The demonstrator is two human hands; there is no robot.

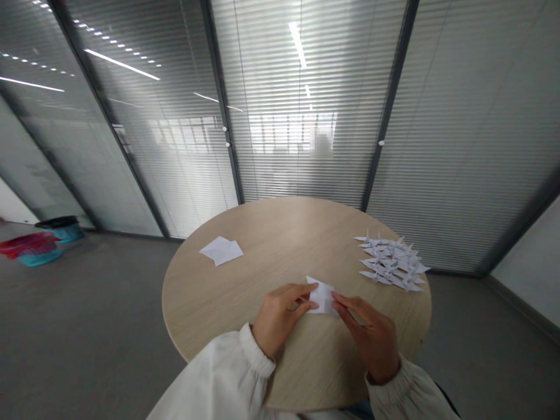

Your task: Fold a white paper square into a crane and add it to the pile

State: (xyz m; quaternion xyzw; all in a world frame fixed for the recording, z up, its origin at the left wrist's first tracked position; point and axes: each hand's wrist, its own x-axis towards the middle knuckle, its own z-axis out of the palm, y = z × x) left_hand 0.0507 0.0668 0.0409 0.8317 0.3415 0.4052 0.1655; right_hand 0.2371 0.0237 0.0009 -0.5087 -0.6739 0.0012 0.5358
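Note:
A small folded sheet of white paper (pixel 322 298) is held between my two hands, low over the near middle of the round table. My left hand (pixel 283 315) pinches its left edge between thumb and fingers. At the right edge, the fingertips of my right hand (pixel 370 329) grip it. Creases show on the paper, though its exact shape is partly covered by my fingers. Off to the right lies a group of folded white paper cranes (pixel 391 262), set close together in rows. A few flat white paper sheets (pixel 221 251) rest at the left.
The round wooden table (pixel 289 233) stands close to a glass partition with blinds (pixel 301 169). On the floor at far left are two bins, one with a red bag (pixel 30 245) and one with a black liner (pixel 59 224). A pale wall (pixel 531 274) borders the right side.

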